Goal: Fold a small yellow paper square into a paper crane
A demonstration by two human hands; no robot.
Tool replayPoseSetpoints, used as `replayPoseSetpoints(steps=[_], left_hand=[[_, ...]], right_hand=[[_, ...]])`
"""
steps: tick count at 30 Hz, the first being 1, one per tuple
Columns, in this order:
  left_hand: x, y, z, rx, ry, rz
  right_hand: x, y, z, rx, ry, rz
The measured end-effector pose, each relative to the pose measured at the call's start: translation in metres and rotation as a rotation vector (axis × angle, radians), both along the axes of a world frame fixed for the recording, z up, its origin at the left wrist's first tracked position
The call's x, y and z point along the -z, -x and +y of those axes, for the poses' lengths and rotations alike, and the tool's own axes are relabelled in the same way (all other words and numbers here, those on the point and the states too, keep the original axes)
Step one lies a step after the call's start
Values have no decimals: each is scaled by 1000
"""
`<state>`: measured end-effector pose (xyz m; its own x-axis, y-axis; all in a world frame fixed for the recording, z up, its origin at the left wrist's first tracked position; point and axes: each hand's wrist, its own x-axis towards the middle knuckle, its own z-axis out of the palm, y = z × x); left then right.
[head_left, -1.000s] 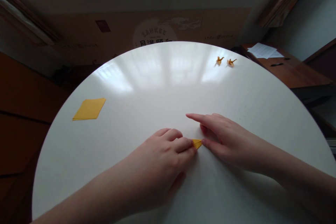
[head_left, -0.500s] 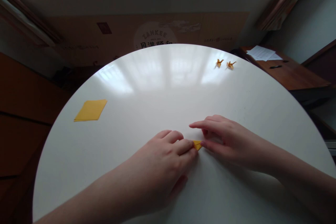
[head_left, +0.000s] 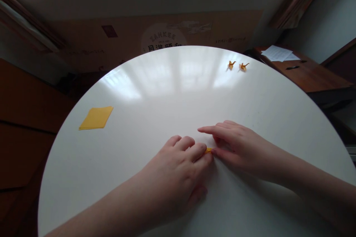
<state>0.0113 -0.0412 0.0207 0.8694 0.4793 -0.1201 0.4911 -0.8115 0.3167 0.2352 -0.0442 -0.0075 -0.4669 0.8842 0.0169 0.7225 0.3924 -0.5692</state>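
A round white table (head_left: 155,118) fills most of a dim room, with pale window reflections across its far half. At its near side, right of the middle, a small folded yellow paper (head_left: 208,150) sits between two bare hands, mostly hidden. The fingers of the left hand (head_left: 179,168) are bent over its left part, the thumb lower and apart from it; whether they pinch the paper or only press it, I cannot tell. The right hand (head_left: 236,144) is spread: its thumb tip is at the paper's right end, while the index finger points left above the table, away from the thumb.

Well apart to the left lies a stack of yellow squares (head_left: 96,117), its edges slightly uneven. At the far right of the table, two small yellow cranes (head_left: 231,65) (head_left: 243,67) stand side by side, near each other. Beyond them, a brown desk (head_left: 317,76) bears white sheets (head_left: 279,53). Behind the table's far edge runs a printed brown board (head_left: 200,37), with a curtain (head_left: 289,9) at the far right.
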Motion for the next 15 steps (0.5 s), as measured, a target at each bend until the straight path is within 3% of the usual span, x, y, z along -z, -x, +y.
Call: replayPoseSetpoints(steps=[11, 15], left_hand=[[0, 8, 1, 16, 26, -54], [1, 11, 2, 22, -23, -69]], right_hand=[[-3, 1, 1, 18, 21, 22], [-3, 0, 2, -60, 9, 17]])
